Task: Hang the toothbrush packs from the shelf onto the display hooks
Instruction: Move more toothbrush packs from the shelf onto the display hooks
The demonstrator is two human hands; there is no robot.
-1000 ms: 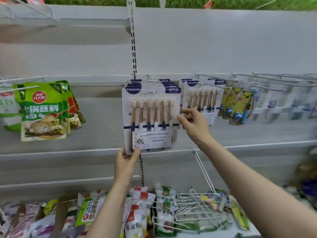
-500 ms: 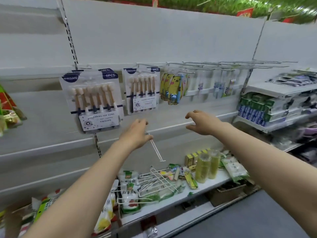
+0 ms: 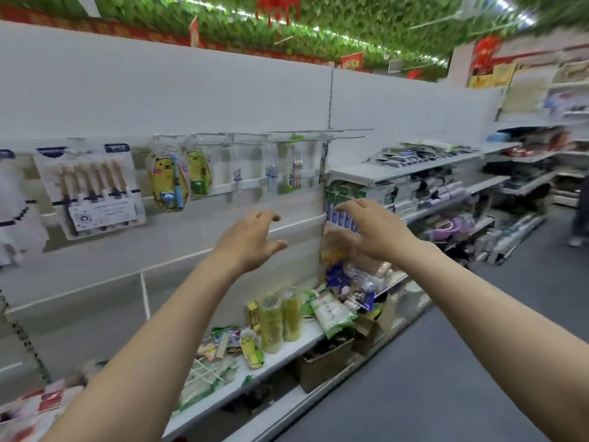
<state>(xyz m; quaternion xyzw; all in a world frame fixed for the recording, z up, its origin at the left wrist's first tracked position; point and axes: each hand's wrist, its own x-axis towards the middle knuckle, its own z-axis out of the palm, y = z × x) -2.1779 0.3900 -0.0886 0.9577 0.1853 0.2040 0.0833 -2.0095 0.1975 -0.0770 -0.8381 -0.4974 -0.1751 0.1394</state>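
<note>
Both hands empty, reaching toward the shelf for the next toothbrush pack.

Left hand (image 3: 251, 240) and right hand (image 3: 373, 231) are hovering with fingers spread, gripping nothing. A six-brush toothbrush pack (image 3: 90, 186) is hanging on the display hooks (image 3: 287, 137); packs on the lower shelf (image 3: 306, 336) are too blurred to single out. Likely light, stiff card with a slick blister: best pinched at the top edge by the hang hole.

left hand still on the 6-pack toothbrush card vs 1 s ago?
No. The left hand has let go and now hangs empty, right of the hanging toothbrush card, past the yellow bear pack.
</note>
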